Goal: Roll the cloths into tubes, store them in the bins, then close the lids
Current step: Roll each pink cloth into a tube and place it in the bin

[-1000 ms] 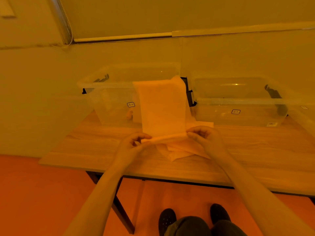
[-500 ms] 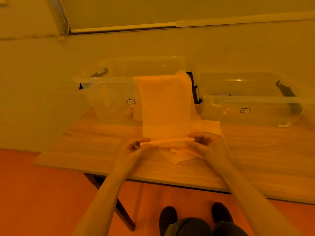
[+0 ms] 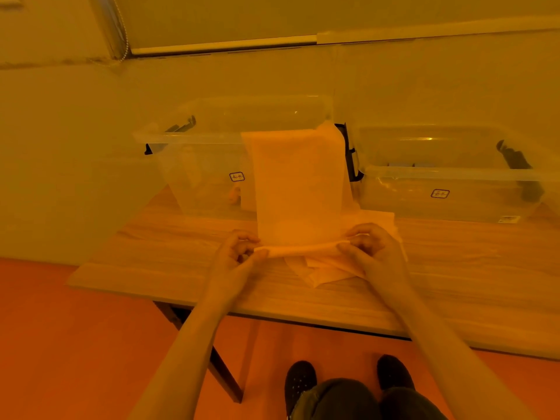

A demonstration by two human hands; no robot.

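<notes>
Nearest, below the grip, two dark shoes (image 3: 348, 380) stand on the orange floor (image 3: 60, 344) by the counter's (image 3: 151, 262) front edge.

Both hands work one cloth (image 3: 298, 189) over the counter. The left hand (image 3: 239, 256) pinches the left end of the cloth's rolled near edge, thumb and fingers curled round it. The right hand (image 3: 371, 248) pinches the right end the same way. Each grip is clenched on the cloth. Between the two hands the rolled edge runs as a thin tube, held just above the counter.

Directly under the grip and a little toward the right hand, more cloths (image 3: 325, 272) lie in a loose flat pile on the counter, partly hidden by the right hand.

Beyond the grip, the unrolled part of the held cloth rises as a tall sheet, its far end draped against the front wall and over the right part of the rim of the left bin (image 3: 206, 177). That bin is clear plastic, lid off, with a small label on its front; something small shows dimly inside, too blurred to tell.

Further and to the right of the grip stands the right bin (image 3: 454, 201), also clear, labelled and open on top. The two bins stand just beside each other, dark latches (image 3: 351, 159) between them.

Behind both is a plain wall (image 3: 75, 131).
</notes>
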